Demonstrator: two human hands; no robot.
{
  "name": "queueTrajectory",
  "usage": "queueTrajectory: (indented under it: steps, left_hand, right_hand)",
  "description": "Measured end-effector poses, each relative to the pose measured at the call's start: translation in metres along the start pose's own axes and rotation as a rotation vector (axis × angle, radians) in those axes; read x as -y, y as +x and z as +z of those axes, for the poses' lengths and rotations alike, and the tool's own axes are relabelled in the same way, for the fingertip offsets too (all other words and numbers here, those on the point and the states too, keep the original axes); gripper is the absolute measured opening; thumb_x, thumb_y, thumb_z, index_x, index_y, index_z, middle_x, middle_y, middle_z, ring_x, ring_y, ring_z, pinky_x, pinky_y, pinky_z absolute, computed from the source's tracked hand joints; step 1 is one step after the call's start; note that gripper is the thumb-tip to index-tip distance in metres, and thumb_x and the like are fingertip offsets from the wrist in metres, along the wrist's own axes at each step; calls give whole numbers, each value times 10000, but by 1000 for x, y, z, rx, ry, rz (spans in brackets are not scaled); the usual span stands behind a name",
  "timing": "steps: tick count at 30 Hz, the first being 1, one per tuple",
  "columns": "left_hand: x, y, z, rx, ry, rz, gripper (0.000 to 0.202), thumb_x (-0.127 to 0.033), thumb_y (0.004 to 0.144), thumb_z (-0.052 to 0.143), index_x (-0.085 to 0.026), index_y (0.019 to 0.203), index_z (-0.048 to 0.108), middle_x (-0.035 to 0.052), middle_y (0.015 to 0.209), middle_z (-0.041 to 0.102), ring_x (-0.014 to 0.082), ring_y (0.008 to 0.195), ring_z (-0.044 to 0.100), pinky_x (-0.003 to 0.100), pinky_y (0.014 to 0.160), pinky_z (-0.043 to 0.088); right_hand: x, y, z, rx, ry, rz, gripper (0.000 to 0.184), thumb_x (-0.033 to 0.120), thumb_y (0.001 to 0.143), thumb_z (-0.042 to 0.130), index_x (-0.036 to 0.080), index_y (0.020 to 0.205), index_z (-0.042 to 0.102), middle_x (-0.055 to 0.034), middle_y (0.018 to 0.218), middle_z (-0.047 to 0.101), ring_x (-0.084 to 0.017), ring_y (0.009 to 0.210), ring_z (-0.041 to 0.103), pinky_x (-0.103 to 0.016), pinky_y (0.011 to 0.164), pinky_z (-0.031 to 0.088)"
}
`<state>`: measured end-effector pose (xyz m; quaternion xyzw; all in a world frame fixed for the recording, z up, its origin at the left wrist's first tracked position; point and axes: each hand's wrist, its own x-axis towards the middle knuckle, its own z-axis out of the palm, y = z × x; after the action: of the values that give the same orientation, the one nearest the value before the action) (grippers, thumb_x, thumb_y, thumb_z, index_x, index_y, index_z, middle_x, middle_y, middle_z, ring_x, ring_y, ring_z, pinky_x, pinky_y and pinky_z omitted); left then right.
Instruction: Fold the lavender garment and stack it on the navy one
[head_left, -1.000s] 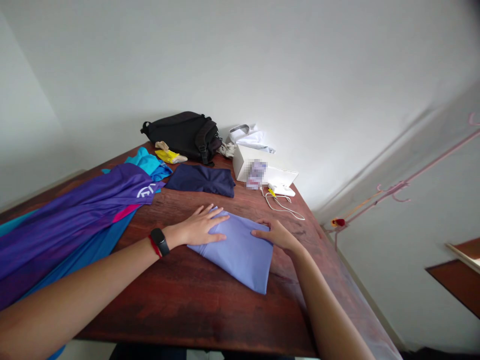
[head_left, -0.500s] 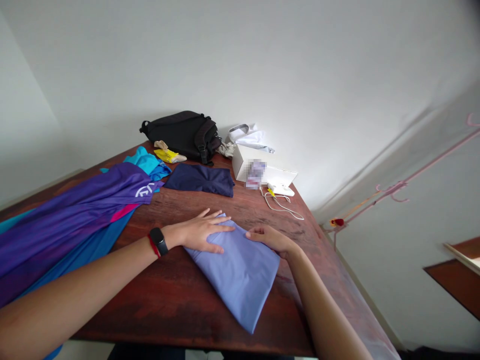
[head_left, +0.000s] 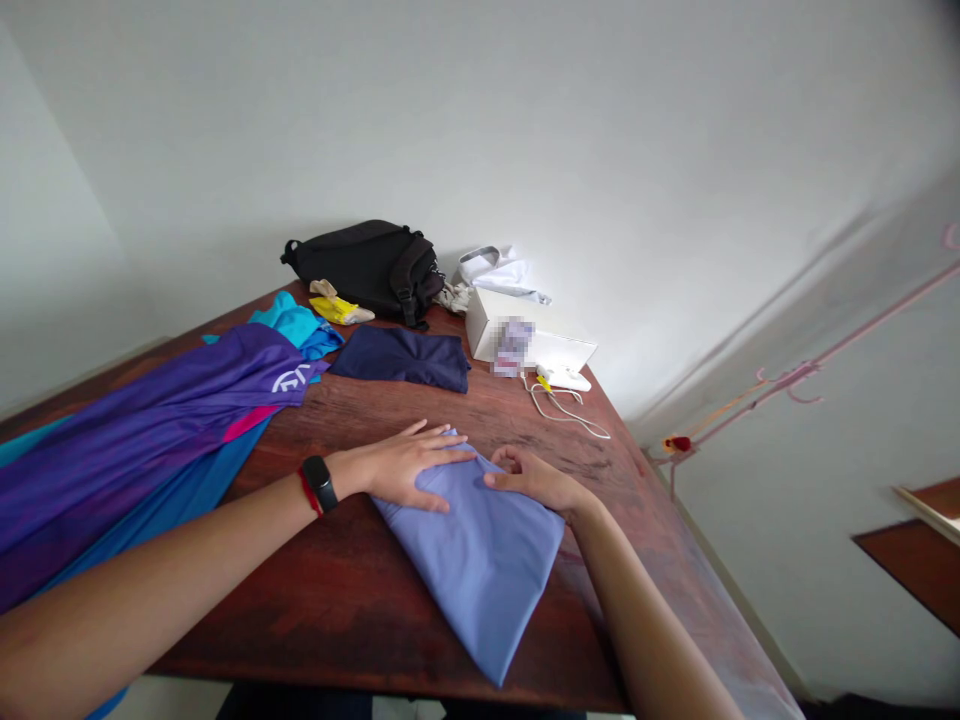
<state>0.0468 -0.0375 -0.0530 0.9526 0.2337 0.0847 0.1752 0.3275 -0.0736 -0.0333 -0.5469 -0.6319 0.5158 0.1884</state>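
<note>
Smooth, matt lilac cloth [head_left: 480,550], folded flat, lies on a dark red-brown wooden table [head_left: 352,610] with visible grain and a dull sheen. Toward the left edge, silky purple and blue fabric [head_left: 150,440] shines faintly. At the far edge sits a matt black woven bag [head_left: 364,265].

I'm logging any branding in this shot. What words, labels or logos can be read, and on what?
White logo on the purple garment: partly hidden by a fold, not readable.
Label on the white box: blurred, unreadable.
Black smartwatch on the left wrist: nothing legible shows.
Folded lavender cloth under both hands: no text.
</note>
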Motion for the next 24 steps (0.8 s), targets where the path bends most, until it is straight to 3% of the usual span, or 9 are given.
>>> queueTrajectory:
  steps: [6, 11, 19, 22, 24]
  left_hand:
    - [1, 0, 1, -41, -24, -74, 924, -754, 889, 534, -290, 1622, 215, 82, 1669, 254, 311, 1546, 197, 487, 1259, 91]
    - [1, 1, 1, -93, -43, -128, 895, -735, 921, 503, -244, 1618, 232, 97, 1670, 250, 291, 1544, 214, 430, 1254, 167]
    - [-4, 9, 1, -349, -130, -184, 735, -588, 968, 539, -177, 1551, 360, 127, 1600, 401, 278, 1486, 354, 409, 1236, 273]
    - [-4, 14, -2, -494, -317, -219, 627, -550, 971, 526, -189, 1478, 450, 114, 1535, 491, 274, 1422, 450, 402, 1183, 363]
    - [2, 17, -4, -530, -509, -304, 613, -571, 957, 508, -174, 1424, 494, 133, 1486, 539, 281, 1347, 533, 399, 1107, 444]
  right_hand:
    - [-2, 0, -2, 47, 49, -63, 547, 555, 689, 842, 211, 1039, 600, -3, 885, 661, -186, 792, 616, -320, 734, 499]
    - [2, 0, -5, 61, 71, -174, 492, 506, 728, 824, 220, 1055, 593, -28, 999, 679, -209, 929, 630, -336, 817, 507]
    - [4, -1, -10, 42, 191, -166, 461, 469, 728, 836, 227, 1037, 593, -6, 960, 659, -177, 839, 623, -292, 731, 490]
    - [2, 0, -13, 19, 256, -159, 452, 445, 719, 849, 227, 1023, 595, 5, 971, 655, -159, 813, 624, -280, 716, 489]
    - [-1, 2, -17, -2, 268, -141, 459, 441, 705, 859, 225, 1011, 593, 14, 924, 651, -155, 783, 622, -277, 692, 488]
